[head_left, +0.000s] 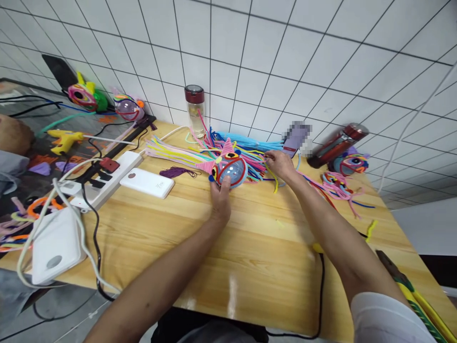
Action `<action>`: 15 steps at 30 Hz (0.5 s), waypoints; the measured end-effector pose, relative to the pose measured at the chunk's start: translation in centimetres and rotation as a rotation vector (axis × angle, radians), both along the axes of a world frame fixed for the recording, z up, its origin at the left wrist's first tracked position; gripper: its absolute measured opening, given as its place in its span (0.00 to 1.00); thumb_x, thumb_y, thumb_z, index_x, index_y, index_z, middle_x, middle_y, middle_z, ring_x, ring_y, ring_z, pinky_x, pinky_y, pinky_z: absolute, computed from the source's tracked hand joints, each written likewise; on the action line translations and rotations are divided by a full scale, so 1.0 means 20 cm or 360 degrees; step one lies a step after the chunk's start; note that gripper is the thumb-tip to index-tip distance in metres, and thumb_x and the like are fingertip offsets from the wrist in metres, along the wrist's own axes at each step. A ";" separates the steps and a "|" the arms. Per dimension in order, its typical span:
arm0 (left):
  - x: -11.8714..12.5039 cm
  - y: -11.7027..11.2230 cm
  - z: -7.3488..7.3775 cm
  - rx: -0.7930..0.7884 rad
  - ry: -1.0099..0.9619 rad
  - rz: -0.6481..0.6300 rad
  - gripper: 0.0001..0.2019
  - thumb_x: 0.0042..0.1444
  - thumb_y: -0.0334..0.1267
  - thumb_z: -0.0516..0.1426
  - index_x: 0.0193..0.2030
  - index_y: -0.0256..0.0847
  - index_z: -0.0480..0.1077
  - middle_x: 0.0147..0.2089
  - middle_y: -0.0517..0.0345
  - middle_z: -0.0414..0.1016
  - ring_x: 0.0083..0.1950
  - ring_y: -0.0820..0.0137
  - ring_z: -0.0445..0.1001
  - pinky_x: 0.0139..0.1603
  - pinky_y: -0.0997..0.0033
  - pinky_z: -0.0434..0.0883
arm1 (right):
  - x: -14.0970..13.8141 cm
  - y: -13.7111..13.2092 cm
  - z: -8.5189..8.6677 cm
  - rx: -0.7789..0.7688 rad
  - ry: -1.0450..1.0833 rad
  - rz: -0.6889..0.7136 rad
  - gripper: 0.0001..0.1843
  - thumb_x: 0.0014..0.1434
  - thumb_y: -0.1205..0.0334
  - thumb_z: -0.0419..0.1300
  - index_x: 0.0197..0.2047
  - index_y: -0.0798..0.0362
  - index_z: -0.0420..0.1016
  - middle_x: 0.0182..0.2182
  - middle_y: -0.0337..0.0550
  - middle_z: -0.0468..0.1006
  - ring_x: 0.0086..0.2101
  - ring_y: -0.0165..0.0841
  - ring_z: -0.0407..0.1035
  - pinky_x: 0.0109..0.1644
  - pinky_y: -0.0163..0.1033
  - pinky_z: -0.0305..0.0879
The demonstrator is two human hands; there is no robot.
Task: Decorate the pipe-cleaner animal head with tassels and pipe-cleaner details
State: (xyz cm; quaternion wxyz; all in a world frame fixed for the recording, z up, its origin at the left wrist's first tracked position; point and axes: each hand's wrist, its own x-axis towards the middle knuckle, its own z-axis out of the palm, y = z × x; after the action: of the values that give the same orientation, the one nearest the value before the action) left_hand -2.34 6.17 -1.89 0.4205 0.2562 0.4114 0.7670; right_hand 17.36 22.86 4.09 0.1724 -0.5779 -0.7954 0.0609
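Observation:
My left hand (220,197) grips the lower edge of a clear ball fish craft (231,170) trimmed with pink, red and blue pipe cleaners, resting on the wooden table (228,257). My right hand (280,164) is closed in a pinch on a yellow pipe cleaner (273,177) at the edge of a loose pile of coloured pipe cleaners (200,147) just behind the craft. Both forearms stretch across the table.
A glass bottle with a red cap (195,110) stands behind the pile. A white power bank (146,182), a power strip (103,183) and a white box (55,245) lie left. A yellow glue gun (66,139) and finished fish crafts (85,96) sit far left; another fish craft (352,164) and a red bottle (337,143) right.

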 end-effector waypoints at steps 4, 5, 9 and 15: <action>0.00 0.00 0.01 0.0041 0.0028 -0.0056 0.35 0.60 0.63 0.67 0.66 0.46 0.67 0.66 0.48 0.78 0.67 0.57 0.78 0.69 0.55 0.76 | -0.03 0.05 -0.02 -0.0019 0.0045 0.0107 0.19 0.64 0.67 0.60 0.54 0.52 0.88 0.46 0.50 0.87 0.47 0.43 0.77 0.53 0.43 0.70; 0.00 0.00 0.02 0.0033 0.0032 -0.0068 0.35 0.60 0.62 0.67 0.66 0.46 0.67 0.66 0.47 0.78 0.67 0.57 0.78 0.70 0.54 0.75 | -0.04 0.05 -0.02 -0.0024 0.0061 0.0122 0.17 0.63 0.67 0.62 0.51 0.52 0.88 0.44 0.49 0.87 0.47 0.42 0.76 0.52 0.43 0.70; 0.01 -0.02 0.05 0.0010 0.0119 -0.0127 0.34 0.59 0.60 0.68 0.64 0.44 0.67 0.62 0.47 0.80 0.65 0.56 0.80 0.69 0.54 0.76 | -0.03 0.05 -0.02 -0.0033 0.0163 0.0112 0.08 0.59 0.66 0.65 0.38 0.52 0.87 0.39 0.48 0.86 0.43 0.41 0.76 0.49 0.42 0.71; 0.06 -0.06 0.07 0.0092 0.0250 -0.0380 0.36 0.54 0.56 0.72 0.61 0.44 0.64 0.62 0.45 0.79 0.63 0.56 0.80 0.68 0.55 0.76 | 0.11 -0.12 0.13 -0.0010 0.0810 0.0089 0.12 0.63 0.58 0.61 0.44 0.54 0.84 0.36 0.45 0.86 0.33 0.36 0.77 0.39 0.40 0.73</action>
State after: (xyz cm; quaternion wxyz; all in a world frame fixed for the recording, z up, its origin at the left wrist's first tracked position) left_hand -1.16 4.98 -0.56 0.4675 0.3746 0.3875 0.7007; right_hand 19.57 20.49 6.70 0.3635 -0.5221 -0.7419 0.2118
